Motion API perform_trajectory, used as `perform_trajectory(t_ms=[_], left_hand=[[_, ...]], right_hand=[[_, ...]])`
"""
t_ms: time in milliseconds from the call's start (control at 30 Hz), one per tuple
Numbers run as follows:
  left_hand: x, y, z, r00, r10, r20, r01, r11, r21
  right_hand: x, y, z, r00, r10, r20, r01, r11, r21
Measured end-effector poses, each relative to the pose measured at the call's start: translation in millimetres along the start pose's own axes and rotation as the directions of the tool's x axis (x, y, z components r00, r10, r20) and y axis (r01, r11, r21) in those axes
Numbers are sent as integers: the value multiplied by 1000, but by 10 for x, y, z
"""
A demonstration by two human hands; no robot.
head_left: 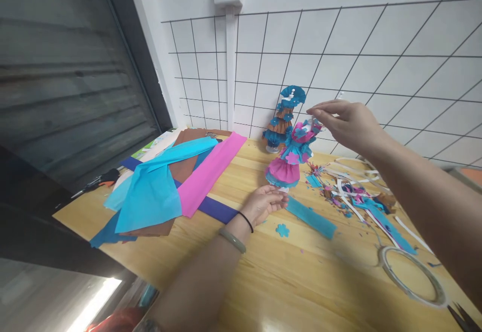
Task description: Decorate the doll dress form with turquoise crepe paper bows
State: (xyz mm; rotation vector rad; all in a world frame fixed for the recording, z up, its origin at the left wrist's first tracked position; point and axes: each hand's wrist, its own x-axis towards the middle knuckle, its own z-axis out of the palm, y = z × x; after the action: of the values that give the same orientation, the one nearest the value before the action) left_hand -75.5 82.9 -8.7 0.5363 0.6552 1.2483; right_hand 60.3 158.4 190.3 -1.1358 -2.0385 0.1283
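A small dress figure of pink and blue crepe paper (285, 171), trimmed with paper flowers, leans to the right above the tabletop. My left hand (265, 204) has its fingers closed at the white base of this figure. At its top, my right hand (344, 121) is pinched, thumb against fingers; what lies between the fingertips is too small to make out. Just behind stands a second dress figure in brown and blue paper (282, 123). A blue paper flower (282, 230) and a blue paper strip (312, 219) lie near my left hand.
Sheets of blue (150, 196), pink (211, 176) and brown crepe paper overlap on the left of the wooden table (263, 282). Paper scraps (346, 196) and white strips litter the right, beside a tape roll (412, 277) and scissors (463, 317). Behind is a wall grid (331, 53).
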Motion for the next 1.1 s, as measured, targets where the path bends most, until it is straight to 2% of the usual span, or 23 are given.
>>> perform_trajectory(t_ms=[233, 500, 667, 933, 1100], left_hand=[[10, 10, -1, 1000, -27, 8, 27, 1000, 8], [27, 20, -32, 998, -27, 60, 30, 998, -46], [24, 32, -42, 999, -3, 47, 7, 996, -86], [29, 38, -40, 1000, -8, 9, 9, 993, -121], [2, 59, -11, 999, 30, -14, -32, 990, -135]], right_hand=[[26, -86, -12, 993, 113, -11, -113, 994, 6], [52, -85, 36, 988, 140, -66, -143, 989, -36], [36, -137, 22, 978, 203, -42, -204, 978, -37], [-1, -203, 57, 996, 66, -65, -65, 998, 20], [-20, -242, 95, 997, 10, -78, -5, 998, 65]])
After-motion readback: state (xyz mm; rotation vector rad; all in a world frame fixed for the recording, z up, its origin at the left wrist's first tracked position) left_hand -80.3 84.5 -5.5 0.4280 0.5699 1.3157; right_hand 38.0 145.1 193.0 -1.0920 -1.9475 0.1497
